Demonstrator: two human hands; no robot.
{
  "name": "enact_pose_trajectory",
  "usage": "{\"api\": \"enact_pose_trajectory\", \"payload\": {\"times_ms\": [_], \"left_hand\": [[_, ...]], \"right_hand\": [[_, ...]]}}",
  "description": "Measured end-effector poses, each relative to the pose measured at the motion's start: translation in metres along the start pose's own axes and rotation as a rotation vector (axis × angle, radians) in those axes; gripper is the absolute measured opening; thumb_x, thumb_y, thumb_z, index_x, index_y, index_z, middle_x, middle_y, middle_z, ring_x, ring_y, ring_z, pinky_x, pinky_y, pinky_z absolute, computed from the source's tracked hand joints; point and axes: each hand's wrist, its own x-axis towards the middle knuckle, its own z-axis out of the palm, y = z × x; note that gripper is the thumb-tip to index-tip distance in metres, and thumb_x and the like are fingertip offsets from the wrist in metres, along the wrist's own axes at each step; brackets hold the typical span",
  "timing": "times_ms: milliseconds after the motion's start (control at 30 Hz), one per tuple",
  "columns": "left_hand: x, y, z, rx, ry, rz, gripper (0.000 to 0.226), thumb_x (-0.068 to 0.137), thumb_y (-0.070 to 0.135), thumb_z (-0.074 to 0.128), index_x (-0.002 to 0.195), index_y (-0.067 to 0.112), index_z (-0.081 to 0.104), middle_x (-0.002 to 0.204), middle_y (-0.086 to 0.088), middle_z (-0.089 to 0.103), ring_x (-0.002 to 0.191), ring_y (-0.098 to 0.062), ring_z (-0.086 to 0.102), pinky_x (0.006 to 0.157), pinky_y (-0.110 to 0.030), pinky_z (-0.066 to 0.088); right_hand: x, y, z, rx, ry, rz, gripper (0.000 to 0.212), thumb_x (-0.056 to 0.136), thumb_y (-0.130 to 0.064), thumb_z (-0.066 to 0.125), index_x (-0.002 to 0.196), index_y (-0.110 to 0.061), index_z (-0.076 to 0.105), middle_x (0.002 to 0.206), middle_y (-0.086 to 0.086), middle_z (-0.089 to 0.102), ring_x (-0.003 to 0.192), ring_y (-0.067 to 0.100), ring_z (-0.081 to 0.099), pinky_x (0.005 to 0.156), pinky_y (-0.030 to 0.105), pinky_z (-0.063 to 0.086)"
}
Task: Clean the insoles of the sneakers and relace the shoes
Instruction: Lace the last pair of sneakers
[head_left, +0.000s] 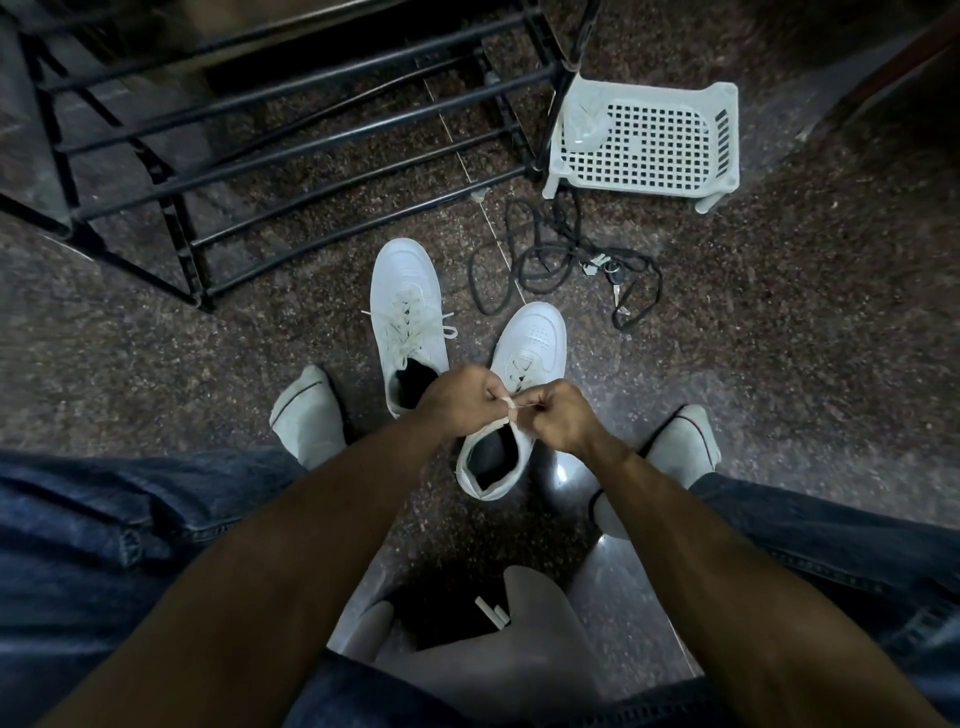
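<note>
Two white sneakers stand on the dark speckled floor between my socked feet. The left sneaker (406, 312) is laced, with its white lace ends loose on both sides. The right sneaker (524, 374) sits nearer to me, its opening dark. Above its tongue my left hand (460, 400) and my right hand (558, 415) both pinch the white lace (510, 408), fingers curled, knuckles almost touching. The hands hide the upper eyelets of that shoe.
A black metal shoe rack (260, 130) stands at the back left. A white perforated plastic basket (649, 137) sits at the back right. A tangle of black cord with keys (571, 260) lies behind the sneakers. A pale insole-like piece (540, 613) lies near my knees.
</note>
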Motion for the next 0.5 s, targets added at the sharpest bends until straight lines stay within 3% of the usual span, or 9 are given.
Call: {"api": "enact_pose_trajectory", "payload": {"times_ms": [67, 200, 300, 400, 500], "left_hand": [[-0.001, 0.000, 0.001, 0.161, 0.036, 0.063, 0.014, 0.083, 0.033, 0.067, 0.094, 0.026, 0.073, 0.092, 0.001, 0.072, 0.087, -0.021, 0.067, 0.078, -0.034, 0.054], [-0.005, -0.002, 0.007, 0.354, 0.222, 0.195, 0.012, 0.089, 0.025, 0.056, 0.097, 0.022, 0.065, 0.101, 0.000, 0.064, 0.095, -0.024, 0.059, 0.084, -0.035, 0.045], [-0.006, -0.009, 0.013, 0.349, 0.290, 0.195, 0.010, 0.088, 0.017, 0.052, 0.093, 0.019, 0.061, 0.099, -0.002, 0.061, 0.096, -0.024, 0.057, 0.080, -0.035, 0.043], [-0.012, -0.014, 0.019, 0.263, 0.260, 0.207, 0.009, 0.088, 0.017, 0.054, 0.092, 0.020, 0.061, 0.097, 0.000, 0.059, 0.092, -0.023, 0.058, 0.069, -0.030, 0.041], [-0.018, -0.014, 0.023, 0.264, 0.260, 0.253, 0.018, 0.083, 0.016, 0.058, 0.099, 0.021, 0.062, 0.098, 0.001, 0.058, 0.093, -0.022, 0.058, 0.070, -0.032, 0.045]], "right_hand": [[-0.001, -0.005, -0.001, 0.119, -0.006, 0.086, 0.012, 0.088, -0.003, 0.062, 0.086, -0.004, 0.074, 0.054, -0.003, 0.057, 0.049, 0.008, 0.048, 0.056, 0.027, 0.044], [-0.003, -0.005, -0.003, 0.359, -0.079, 0.278, 0.017, 0.087, 0.004, 0.052, 0.087, -0.010, 0.062, 0.058, 0.004, 0.052, 0.052, 0.014, 0.049, 0.057, 0.028, 0.053], [-0.004, -0.004, -0.003, 0.444, -0.117, 0.320, 0.018, 0.088, 0.001, 0.051, 0.084, -0.014, 0.060, 0.061, 0.003, 0.053, 0.059, 0.016, 0.052, 0.063, 0.032, 0.056], [-0.005, -0.004, -0.003, 0.487, -0.103, 0.338, 0.016, 0.089, -0.002, 0.052, 0.084, -0.014, 0.060, 0.061, 0.003, 0.054, 0.060, 0.016, 0.053, 0.066, 0.032, 0.055], [-0.004, -0.006, -0.001, 0.499, -0.077, 0.352, 0.012, 0.089, -0.005, 0.055, 0.086, -0.014, 0.062, 0.060, 0.002, 0.053, 0.059, 0.016, 0.053, 0.069, 0.034, 0.054]]}}
